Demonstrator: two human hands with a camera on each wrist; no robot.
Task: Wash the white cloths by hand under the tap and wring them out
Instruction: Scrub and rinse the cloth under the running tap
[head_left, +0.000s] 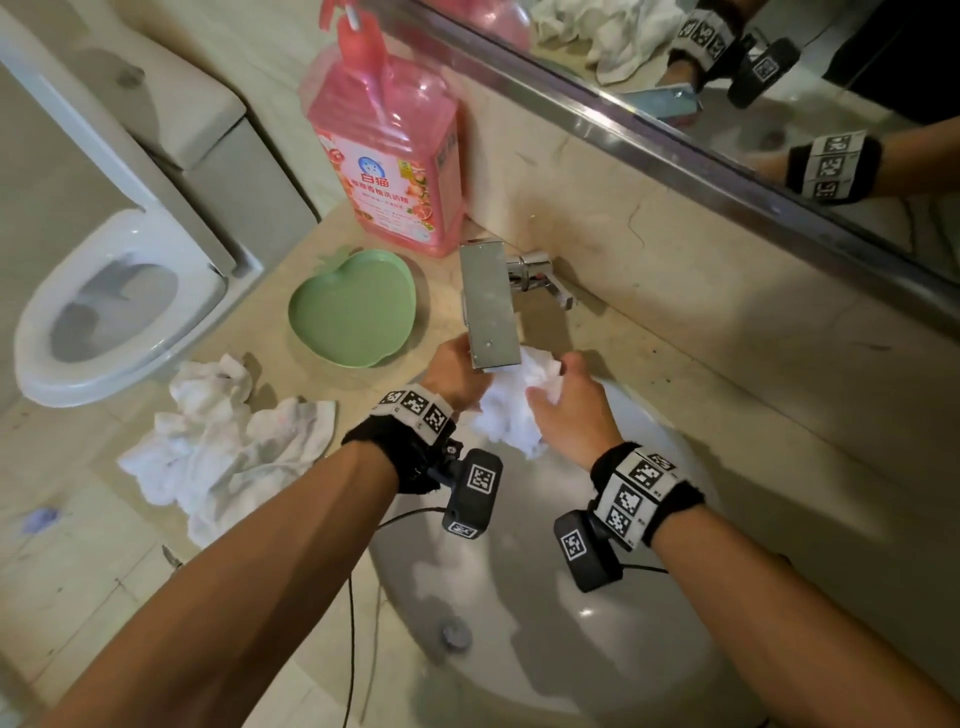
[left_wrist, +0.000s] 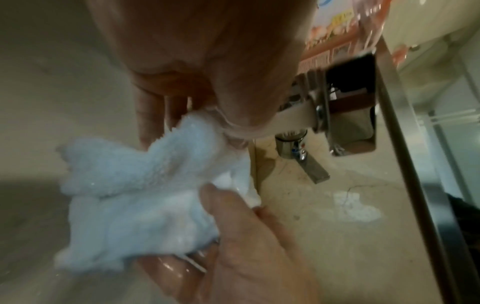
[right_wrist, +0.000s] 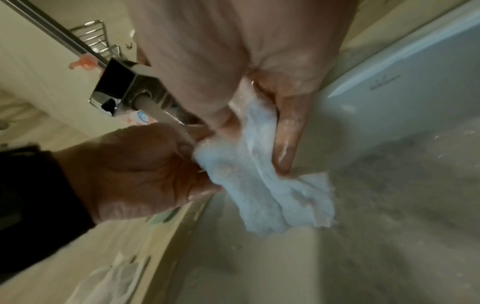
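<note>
Both hands scrubbing white cloth (head_left: 506, 410) under the tap (head_left: 488, 306), over the basin (head_left: 649, 597).
Left hand (head_left: 457, 371) and right hand (head_left: 566, 410) both clamped on the cloth; keep the rubbing low, the spout edge is just above the knuckles. Open room toward 6 o'clock; cloth pile (head_left: 223, 441) at 9 o'clock on the worktop (head_left: 78, 545).

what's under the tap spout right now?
A bunched white cloth, gripped by the left hand and right hand over the basin. The spout hides the cloth's top, and any water stream.
</note>
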